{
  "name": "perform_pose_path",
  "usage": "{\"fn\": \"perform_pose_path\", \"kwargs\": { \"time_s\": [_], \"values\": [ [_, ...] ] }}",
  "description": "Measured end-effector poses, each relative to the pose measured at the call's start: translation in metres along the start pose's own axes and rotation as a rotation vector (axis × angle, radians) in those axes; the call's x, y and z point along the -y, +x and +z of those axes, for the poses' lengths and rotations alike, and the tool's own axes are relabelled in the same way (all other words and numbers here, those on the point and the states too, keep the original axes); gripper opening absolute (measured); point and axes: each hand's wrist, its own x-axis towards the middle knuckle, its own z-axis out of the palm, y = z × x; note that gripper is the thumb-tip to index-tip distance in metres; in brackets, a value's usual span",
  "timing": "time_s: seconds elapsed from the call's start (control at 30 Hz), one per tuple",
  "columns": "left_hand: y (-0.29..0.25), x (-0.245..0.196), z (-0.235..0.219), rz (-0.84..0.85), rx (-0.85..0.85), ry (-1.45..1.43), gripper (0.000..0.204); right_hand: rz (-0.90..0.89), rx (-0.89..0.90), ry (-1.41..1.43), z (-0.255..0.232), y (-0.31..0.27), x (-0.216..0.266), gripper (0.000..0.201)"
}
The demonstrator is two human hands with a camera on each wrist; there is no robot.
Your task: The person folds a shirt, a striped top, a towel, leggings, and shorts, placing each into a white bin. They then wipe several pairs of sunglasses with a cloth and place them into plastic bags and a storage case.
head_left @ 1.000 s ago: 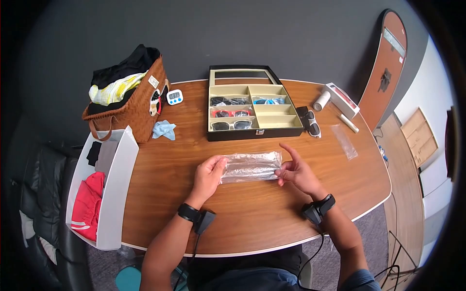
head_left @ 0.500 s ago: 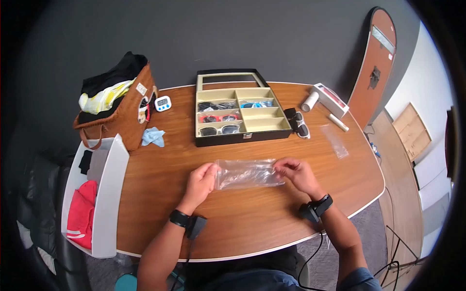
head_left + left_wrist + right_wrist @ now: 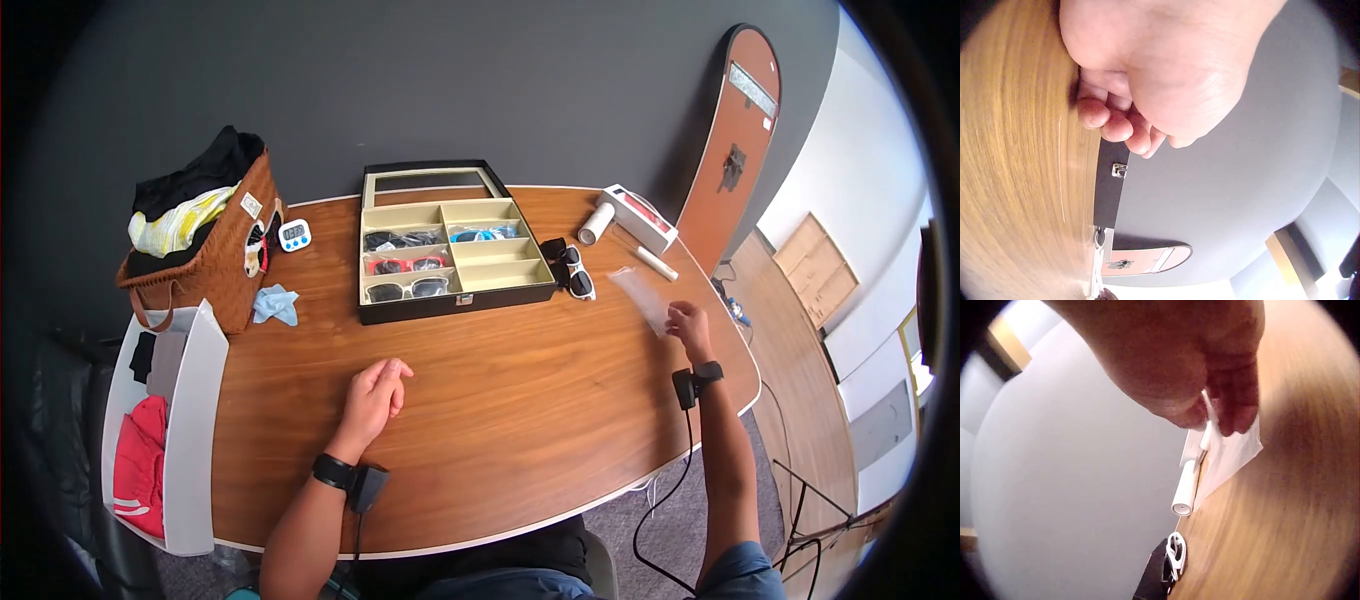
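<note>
At the right of the table my right hand [image 3: 690, 328] pinches a clear plastic bag [image 3: 1232, 456] between thumb and fingers; in the head view the bag stretches away from the fingertips toward the back of the table. My left hand [image 3: 374, 402] hovers low over the front left of the table, fingers loosely curled and holding nothing. Behind it lies the open black display case [image 3: 462, 300]. Packed dark, red-framed [image 3: 405, 266], pale-framed [image 3: 408, 288] and blue [image 3: 484, 232] glasses occupy some of its compartments. White-framed sunglasses [image 3: 579, 274] lie at the case's right side.
Along the back right are a white cylinder [image 3: 596, 223], a white box [image 3: 640, 218] and a thin white tube [image 3: 657, 264]. To the left stand a clothes-filled brown basket [image 3: 205, 283], a white bin [image 3: 190, 420], a timer [image 3: 295, 235] and a blue cloth [image 3: 275, 305].
The left hand has let go of the clear bag held between both hands. My right hand has moved right and back, to where another clear bag lay. The head view has shifted right.
</note>
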Motion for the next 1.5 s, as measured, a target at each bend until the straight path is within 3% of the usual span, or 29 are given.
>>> {"fn": "perform_pose_path", "kwargs": {
  "time_s": [0.03, 0.1, 0.13, 0.2, 0.27, 0.4, 0.47, 0.53, 0.6, 0.9, 0.93, 1.0, 1.27, 1.4, 1.47, 1.5],
  "values": [
    [0.000, 0.000, 0.000, -0.001, 0.001, -0.010, 0.036, 0.003, 0.004, 0.002, 0.003, -0.007, 0.011, 0.030],
    [0.000, 0.002, 0.000, -0.010, -0.001, -0.020, 0.036, -0.059, 0.001, -0.606, 0.002, -0.022, 0.035, 0.035],
    [0.001, 0.003, 0.001, -0.006, 0.009, -0.028, 0.036, -0.062, 0.009, -0.608, 0.004, -0.023, 0.039, 0.035],
    [0.001, 0.002, 0.002, 0.003, 0.007, -0.040, 0.036, -0.333, -0.169, -0.752, 0.009, -0.021, 0.049, 0.036],
    [0.002, 0.000, 0.003, -0.003, 0.021, -0.008, 0.036, -0.271, -0.013, -0.656, 0.035, -0.032, 0.089, 0.033],
    [0.001, 0.000, 0.003, -0.021, 0.020, -0.020, 0.036, -0.541, 0.217, -0.447, 0.107, -0.015, 0.118, 0.028],
    [0.001, 0.001, 0.002, -0.011, 0.017, -0.031, 0.036, -0.446, 0.299, -0.490, 0.150, -0.024, 0.158, 0.025],
    [0.001, 0.001, 0.001, -0.023, 0.029, -0.040, 0.036, -0.561, 0.382, -0.449, 0.195, -0.009, 0.170, 0.025],
    [0.001, 0.001, 0.001, -0.029, 0.024, -0.049, 0.035, -0.704, 0.360, -0.580, 0.237, 0.006, 0.178, 0.026],
    [0.002, 0.010, 0.000, -0.035, 0.067, -0.120, 0.036, -0.616, 0.472, -0.911, 0.346, 0.076, 0.171, 0.030],
    [0.002, 0.010, 0.000, -0.030, 0.081, -0.129, 0.036, -0.627, 0.480, -0.912, 0.348, 0.077, 0.178, 0.030],
    [0.003, 0.011, 0.000, -0.031, 0.071, -0.131, 0.035, -0.472, 0.610, -0.967, 0.350, 0.080, 0.186, 0.029],
    [0.002, 0.007, 0.000, -0.006, 0.052, -0.130, 0.034, -0.641, 0.631, -0.950, 0.345, 0.106, 0.188, 0.024],
    [0.005, 0.011, 0.000, -0.015, 0.072, -0.159, 0.027, -0.831, 0.485, -0.828, 0.306, 0.048, 0.247, 0.018],
    [0.006, 0.009, 0.003, 0.064, -0.020, -0.242, 0.025, -0.830, 0.633, -0.665, 0.290, 0.011, 0.269, 0.018],
    [0.006, 0.009, 0.000, 0.052, -0.014, -0.254, 0.035, -0.744, 0.738, -0.629, 0.279, -0.023, 0.282, 0.016]
  ]
}}
